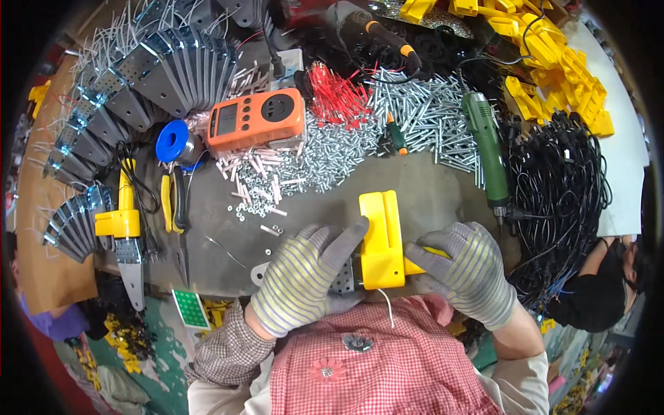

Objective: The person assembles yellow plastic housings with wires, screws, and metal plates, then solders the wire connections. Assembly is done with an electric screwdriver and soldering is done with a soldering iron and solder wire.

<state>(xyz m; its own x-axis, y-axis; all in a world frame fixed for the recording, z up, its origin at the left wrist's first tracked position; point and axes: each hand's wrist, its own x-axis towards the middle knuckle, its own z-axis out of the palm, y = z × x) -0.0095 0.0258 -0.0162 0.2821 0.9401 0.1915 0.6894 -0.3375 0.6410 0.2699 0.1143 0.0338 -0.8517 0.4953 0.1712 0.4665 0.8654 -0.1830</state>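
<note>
Near the table's front edge, my gloved right hand is closed round the handle of a yellow plastic housing. The housing's open channel faces up. My gloved left hand grips a grey metal plate with holes, whose rounded end sticks out left of the glove. That plate meets the housing's left side, and my left fingertips touch the housing's edge. How far the plate goes in is hidden. A white wire hangs from the joint over a red checked apron.
An orange meter, blue wire spool, yellow-handled pliers and a similar yellow tool lie left. Screws fill the back. A green electric screwdriver, black cords and yellow housings lie right.
</note>
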